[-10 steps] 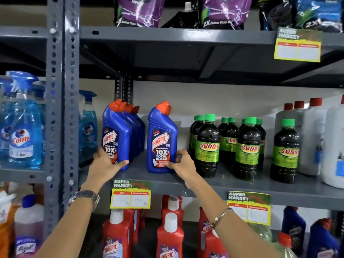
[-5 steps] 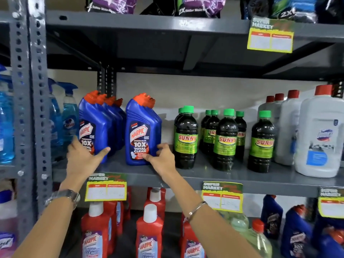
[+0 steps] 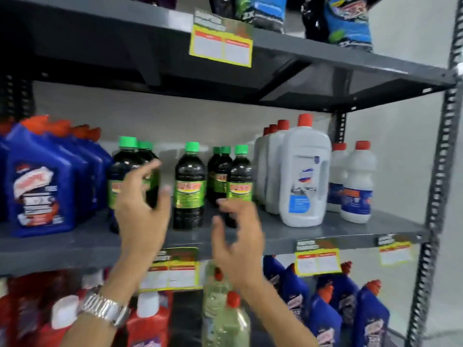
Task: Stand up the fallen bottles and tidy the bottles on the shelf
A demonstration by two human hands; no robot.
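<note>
Dark Sunny bottles with green caps stand upright on the grey middle shelf (image 3: pixel 338 230): a left group (image 3: pixel 125 169), a single front bottle (image 3: pixel 189 186) and a right group (image 3: pixel 239 181). My left hand (image 3: pixel 140 209) is open, fingers spread, in front of the left group and just left of the single bottle. My right hand (image 3: pixel 238 236) is open below the right group, in front of the shelf edge. Neither hand holds anything. Blue Harpic bottles (image 3: pixel 40 181) stand in rows at the left.
White jugs with red caps (image 3: pixel 304 176) and two smaller white bottles (image 3: pixel 358 184) stand at the right. Pouches (image 3: pixel 348 18) fill the upper shelf. Red Harpic (image 3: pixel 147 319), clear (image 3: pixel 225 314) and blue bottles (image 3: pixel 325 319) sit below. A perforated upright (image 3: pixel 441 171) bounds the right side.
Both hands let go of the blue Harpic bottles and moved right to the Sunny bottles. The view swung right, so the white jugs are now central.
</note>
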